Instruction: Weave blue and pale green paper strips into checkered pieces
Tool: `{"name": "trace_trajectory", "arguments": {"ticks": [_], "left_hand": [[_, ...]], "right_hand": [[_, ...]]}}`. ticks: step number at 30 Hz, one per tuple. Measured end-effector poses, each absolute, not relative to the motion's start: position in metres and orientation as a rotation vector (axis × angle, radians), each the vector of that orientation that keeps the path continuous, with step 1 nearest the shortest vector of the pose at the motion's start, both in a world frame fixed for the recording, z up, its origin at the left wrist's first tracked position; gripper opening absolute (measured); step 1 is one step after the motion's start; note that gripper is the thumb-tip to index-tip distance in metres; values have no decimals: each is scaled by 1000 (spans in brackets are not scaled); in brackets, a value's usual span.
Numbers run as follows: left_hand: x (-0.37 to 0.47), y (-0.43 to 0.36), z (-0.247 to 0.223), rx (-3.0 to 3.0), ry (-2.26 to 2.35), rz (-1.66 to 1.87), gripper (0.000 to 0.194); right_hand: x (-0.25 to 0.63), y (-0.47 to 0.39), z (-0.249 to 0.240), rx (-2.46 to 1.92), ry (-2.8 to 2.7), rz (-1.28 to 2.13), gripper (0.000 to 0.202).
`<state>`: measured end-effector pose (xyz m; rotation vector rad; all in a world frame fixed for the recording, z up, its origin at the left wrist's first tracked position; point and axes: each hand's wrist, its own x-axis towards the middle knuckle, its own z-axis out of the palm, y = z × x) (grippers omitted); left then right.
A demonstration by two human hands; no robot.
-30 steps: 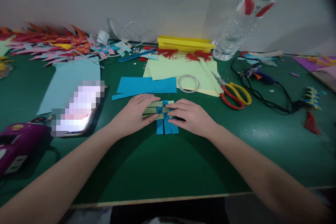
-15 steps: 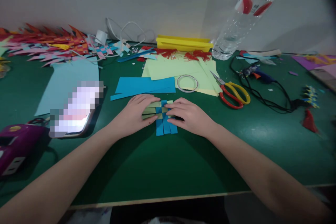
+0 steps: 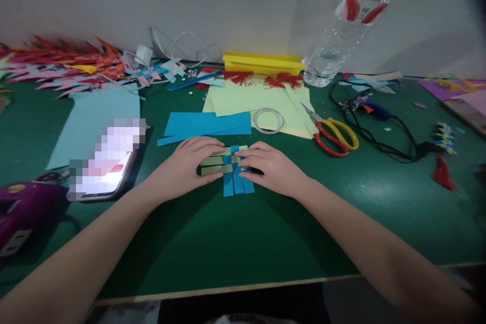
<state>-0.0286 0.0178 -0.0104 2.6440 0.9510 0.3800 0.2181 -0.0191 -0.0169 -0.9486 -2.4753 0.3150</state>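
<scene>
Three blue strips crossed by pale green strips form a small woven paper piece (image 3: 238, 182) flat on the table in front of me. My left hand (image 3: 186, 169) curves around its left side, fingertips on the upper green strip and thumb by the lower one. Green strip ends (image 3: 212, 160) show between that thumb and fingers. From the right, my right hand (image 3: 271, 167) pinches the weave, its fingertips on the blue and green squares and its thumb low on the right blue strip. The right-hand ends of the green strips are mostly hidden beneath its fingers.
Beyond my hands lie blue paper (image 3: 208, 123), a tape roll (image 3: 268, 132) and pale green sheets (image 3: 250, 98). Red-and-yellow scissors (image 3: 336, 136) lie right, near a black cable (image 3: 398, 149). A clear bottle (image 3: 322, 68) stands behind. Left are a phone (image 3: 110, 162) and a purple power socket (image 3: 23, 217).
My left hand has slid slightly left, thumb and fingers a little farther from the blue strips, so more green strip shows. My right hand stays on the weave. The whole view has shifted slightly.
</scene>
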Motion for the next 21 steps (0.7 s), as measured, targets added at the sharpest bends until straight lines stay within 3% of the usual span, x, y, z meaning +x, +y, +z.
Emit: {"name": "trace_trajectory", "arguments": {"ticks": [9, 16, 21], "left_hand": [[-28, 17, -9, 2727, 958, 380, 41], [-17, 3, -2, 2889, 815, 563, 20], [-3, -13, -2, 2928, 662, 467, 28]], "right_hand": [[217, -20, -18, -1002, -2385, 271, 29], [215, -16, -21, -1068, -2447, 246, 29], [217, -16, -20, -1063, -2392, 244, 25]]}}
